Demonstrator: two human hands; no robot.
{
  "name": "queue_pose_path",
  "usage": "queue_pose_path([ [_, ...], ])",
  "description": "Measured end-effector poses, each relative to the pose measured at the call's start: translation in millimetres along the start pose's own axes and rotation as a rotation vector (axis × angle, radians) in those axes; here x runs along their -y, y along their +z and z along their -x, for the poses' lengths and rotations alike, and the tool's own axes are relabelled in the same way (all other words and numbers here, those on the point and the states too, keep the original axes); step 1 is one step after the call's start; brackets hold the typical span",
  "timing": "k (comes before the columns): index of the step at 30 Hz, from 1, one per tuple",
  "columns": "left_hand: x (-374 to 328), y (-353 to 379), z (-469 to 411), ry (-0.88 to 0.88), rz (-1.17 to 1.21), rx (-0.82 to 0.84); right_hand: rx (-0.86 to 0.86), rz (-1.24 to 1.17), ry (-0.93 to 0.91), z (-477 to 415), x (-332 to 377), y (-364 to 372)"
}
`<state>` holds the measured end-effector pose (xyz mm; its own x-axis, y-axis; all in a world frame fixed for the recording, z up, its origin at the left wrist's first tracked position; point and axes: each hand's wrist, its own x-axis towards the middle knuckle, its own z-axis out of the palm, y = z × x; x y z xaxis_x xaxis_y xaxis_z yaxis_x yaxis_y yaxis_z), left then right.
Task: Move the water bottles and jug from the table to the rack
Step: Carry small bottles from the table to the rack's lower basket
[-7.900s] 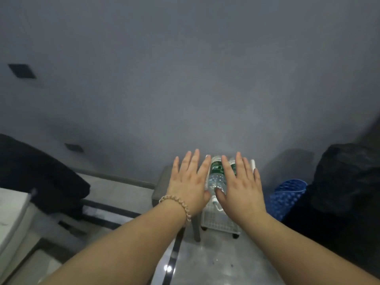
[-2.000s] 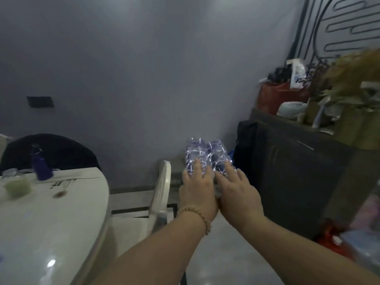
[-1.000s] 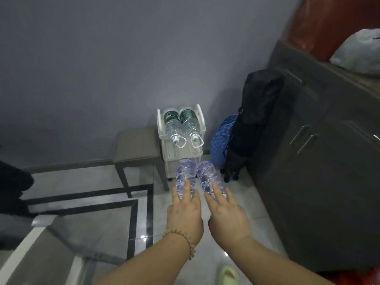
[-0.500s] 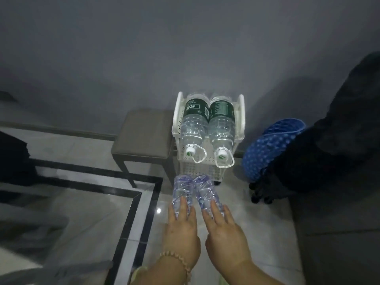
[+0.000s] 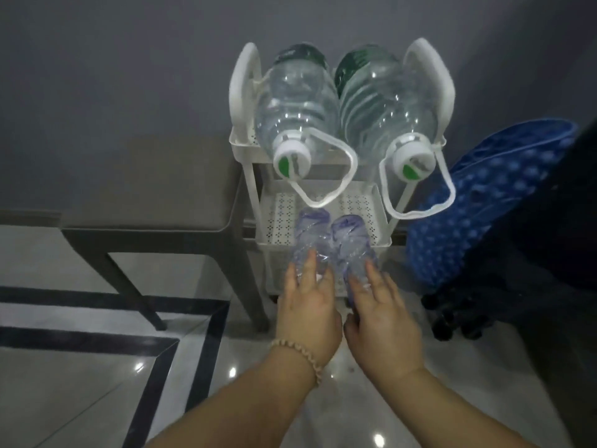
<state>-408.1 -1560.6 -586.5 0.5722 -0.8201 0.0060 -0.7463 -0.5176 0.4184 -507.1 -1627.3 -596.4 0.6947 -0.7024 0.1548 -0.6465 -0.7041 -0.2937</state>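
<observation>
Closer now than half a second ago, two small clear crinkled plastic bottles reach the white perforated plastic rack.
Left hand and right hand each grip one, bases over its middle shelf, beneath two big clear jugs.

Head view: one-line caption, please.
Left hand and right hand slide two small bottles onto the rack shelf.

Dim, bluish cast. Small bright glare spots on the glossy floor w/ speckle highlights on the jugs on the rack. Wall behind the rack is murky; right of it, dark w/ no detail. Slight motion blur, soft edges. Wide-angle bend at frame edges.
</observation>
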Motion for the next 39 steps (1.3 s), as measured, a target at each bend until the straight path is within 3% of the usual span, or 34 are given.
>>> queue_pose_path([
  [2, 7, 20, -22, 0.076, -0.020, -0.052, -0.059, -0.016, 0.045, -18, -12, 14],
  [9, 0, 51, -80, 0.096, -0.032, -0.109, 0.002, 0.064, 0.111, -59, -26, 20],
  [20, 4, 58, -133, 0.159, -0.067, -0.117, 0.002, 0.331, 0.037, -96, -33, 36],
  [25, 15, 44, -123, 0.375, 0.066, -0.056, 0.063, 0.471, -0.012, -95, -24, 39],
  [28, 16, 43, -116, 0.484, 0.041, -0.118, 0.087, 0.483, -0.028, -101, -27, 38],
  [32, 22, 63, -128, 0.585, -0.164, -0.211, -0.032, 0.480, -0.074, -107, -38, 41],
  [35, 26, 72, -134, 0.592, -0.144, -0.249, -0.235, 0.272, -0.095, -103, -53, 54],
  [39, 26, 73, -136, 0.667, -0.159, -0.382, -0.295, 0.139, -0.206, -92, -70, 84],
])
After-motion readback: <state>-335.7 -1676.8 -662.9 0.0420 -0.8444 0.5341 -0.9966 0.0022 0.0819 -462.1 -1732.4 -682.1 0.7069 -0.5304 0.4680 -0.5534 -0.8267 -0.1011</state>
